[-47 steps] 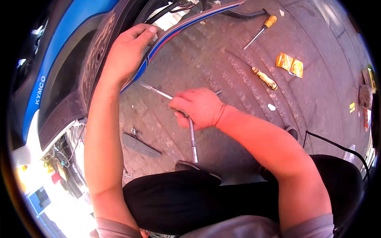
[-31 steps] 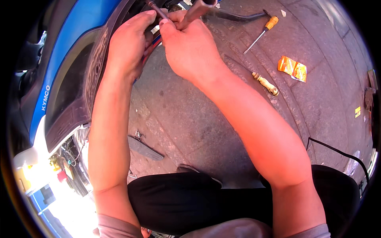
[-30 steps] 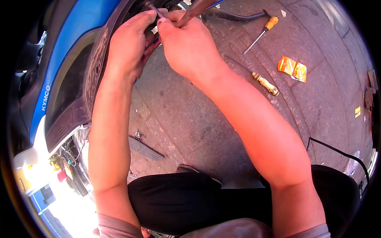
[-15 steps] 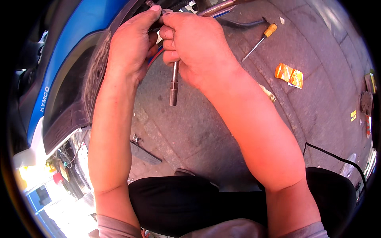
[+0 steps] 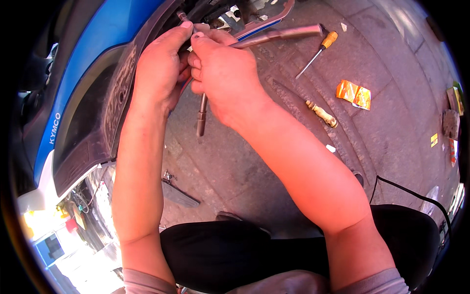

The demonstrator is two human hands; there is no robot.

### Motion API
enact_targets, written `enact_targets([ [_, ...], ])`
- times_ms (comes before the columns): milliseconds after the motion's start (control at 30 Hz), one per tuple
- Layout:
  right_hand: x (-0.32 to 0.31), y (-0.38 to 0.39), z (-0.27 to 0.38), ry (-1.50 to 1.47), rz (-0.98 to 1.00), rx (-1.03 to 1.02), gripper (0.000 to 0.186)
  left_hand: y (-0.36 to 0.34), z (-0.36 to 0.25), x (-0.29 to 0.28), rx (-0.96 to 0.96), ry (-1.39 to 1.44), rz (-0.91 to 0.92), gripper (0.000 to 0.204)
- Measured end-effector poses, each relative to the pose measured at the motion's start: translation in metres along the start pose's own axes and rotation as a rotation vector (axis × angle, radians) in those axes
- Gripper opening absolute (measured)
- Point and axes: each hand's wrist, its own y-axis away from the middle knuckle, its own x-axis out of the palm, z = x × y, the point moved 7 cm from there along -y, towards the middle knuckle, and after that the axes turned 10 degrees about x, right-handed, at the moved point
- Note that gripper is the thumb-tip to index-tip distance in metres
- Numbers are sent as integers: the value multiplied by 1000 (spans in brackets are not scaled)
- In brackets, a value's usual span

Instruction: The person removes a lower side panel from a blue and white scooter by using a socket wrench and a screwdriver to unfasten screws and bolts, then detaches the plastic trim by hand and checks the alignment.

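Observation:
Both hands meet at the top, beside the blue and black body panel (image 5: 81,78) of a scooter. My right hand (image 5: 223,73) is closed round the middle of a metal socket wrench (image 5: 201,117) with several arms. One arm points down to a socket end; a thicker one reaches right, above the floor. My left hand (image 5: 159,63) is closed too, its thumb and fingers pinching the wrench's upper part next to my right thumb. A small metal end (image 5: 183,16) shows just beyond my left thumb. The spot it touches is hidden.
On the paved floor (image 5: 254,161) to the right lie a yellow-handled screwdriver (image 5: 326,44), another worn-handled tool (image 5: 321,114) and an orange wrapper (image 5: 360,95). A flat dark piece (image 5: 180,194) lies near my knees (image 5: 215,250). A blue-edged panel part (image 5: 264,24) juts out past my right hand.
The wrench has turned clockwise: its right arm has swung down and its lower arm left. My right hand has shifted down and left with it, while the left stays nearly in place.

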Motion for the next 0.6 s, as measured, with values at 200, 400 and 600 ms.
enact_targets([
  [200, -16, 5, 7, -40, -127, 24, 23, -1, 8, -9, -2, 29, 8, 28],
  [400, -85, 15, 54, 194, -309, -385, 43, 14, 10, 16, -32, 105, 442, 28],
  [600, -36, 18, 103, 278, 423, -113, 44, 5, -8, -11, 33, -66, 137, 28],
])
